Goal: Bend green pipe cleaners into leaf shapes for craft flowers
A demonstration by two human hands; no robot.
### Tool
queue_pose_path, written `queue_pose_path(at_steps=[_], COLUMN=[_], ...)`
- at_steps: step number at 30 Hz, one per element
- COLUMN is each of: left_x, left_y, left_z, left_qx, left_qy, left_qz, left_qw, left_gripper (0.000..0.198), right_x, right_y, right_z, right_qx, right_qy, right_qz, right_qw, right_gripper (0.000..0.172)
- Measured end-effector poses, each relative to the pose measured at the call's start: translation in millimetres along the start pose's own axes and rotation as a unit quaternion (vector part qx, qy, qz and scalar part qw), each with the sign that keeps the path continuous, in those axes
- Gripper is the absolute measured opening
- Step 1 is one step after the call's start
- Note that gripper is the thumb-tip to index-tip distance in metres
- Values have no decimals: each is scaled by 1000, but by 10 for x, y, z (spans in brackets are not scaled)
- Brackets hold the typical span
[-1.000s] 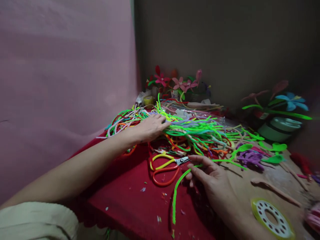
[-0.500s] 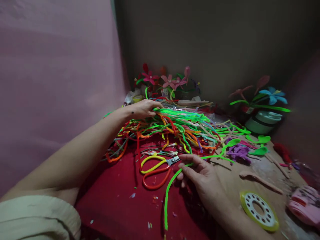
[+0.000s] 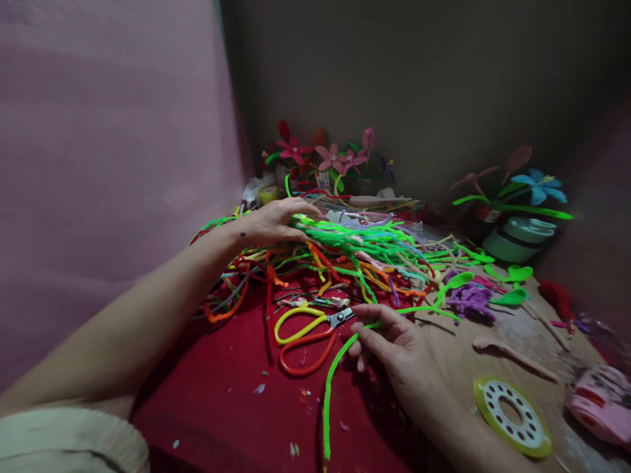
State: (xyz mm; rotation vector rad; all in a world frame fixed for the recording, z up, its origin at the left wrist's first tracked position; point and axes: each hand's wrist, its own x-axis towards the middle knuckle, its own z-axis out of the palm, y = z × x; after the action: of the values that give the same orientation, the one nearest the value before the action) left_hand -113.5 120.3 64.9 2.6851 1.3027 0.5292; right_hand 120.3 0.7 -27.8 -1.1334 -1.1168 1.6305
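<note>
My left hand reaches into a big tangled pile of coloured pipe cleaners, green, orange, red and purple, and its fingers are closed round a bundle that it lifts off the red cloth. My right hand pinches a single long green pipe cleaner, which curves down toward the table's front edge. Scissors with a yellow and an orange handle lie just left of my right hand.
Pipe-cleaner flowers stand at the back by the wall. A blue flower in a pale pot is at the right. A yellow-rimmed round disc, a pink object, purple scraps and green leaf shapes lie on the brown surface.
My left hand went from lying flat on the pile to gripping a bundle and raising it. My right hand keeps its hold on the green pipe cleaner. The view has shifted right.
</note>
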Motion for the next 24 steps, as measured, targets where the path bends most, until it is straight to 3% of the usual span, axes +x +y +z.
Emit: queue_pose_path(at_steps=[3, 4, 7, 8, 10, 12, 18, 22, 24], left_x=[-240, -320, -513, -555, -602, -612, -576, -594, -632], left_y=[186, 234, 295, 289, 259, 232, 295, 327, 294], left_z=[-32, -16, 150, 235, 405, 513, 386, 295, 261], left_qx=[12, 10, 68, 132, 250, 280, 99, 16, 13], left_qy=[141, 141, -21, -45, -33, -29, 58, 33, -3], left_qz=[-22, -32, -28, -49, -122, -137, -101, -80, -67], left_qw=[990, 989, 997, 989, 960, 950, 988, 996, 998], left_gripper=[29, 28, 25, 23, 24, 22, 19, 16, 16], right_x=[8, 11, 20, 21, 21, 20, 176, 520, 700], right_y=[-4, -6, -23, -36, -77, -142, -367, -331, -256], right_z=[0, -2, -9, -8, 6, 45, 263, 338, 329], right_qx=[8, 15, 42, 52, 66, 63, -50, -111, -140], right_qy=[2, 2, 2, 4, 5, -5, -43, -65, -33], right_qz=[-3, -5, -6, -5, -3, -6, -85, -140, -113], right_qw=[1000, 1000, 999, 999, 998, 998, 994, 982, 983], right_gripper=[42, 42, 40, 39, 40, 40, 39, 49, 57])
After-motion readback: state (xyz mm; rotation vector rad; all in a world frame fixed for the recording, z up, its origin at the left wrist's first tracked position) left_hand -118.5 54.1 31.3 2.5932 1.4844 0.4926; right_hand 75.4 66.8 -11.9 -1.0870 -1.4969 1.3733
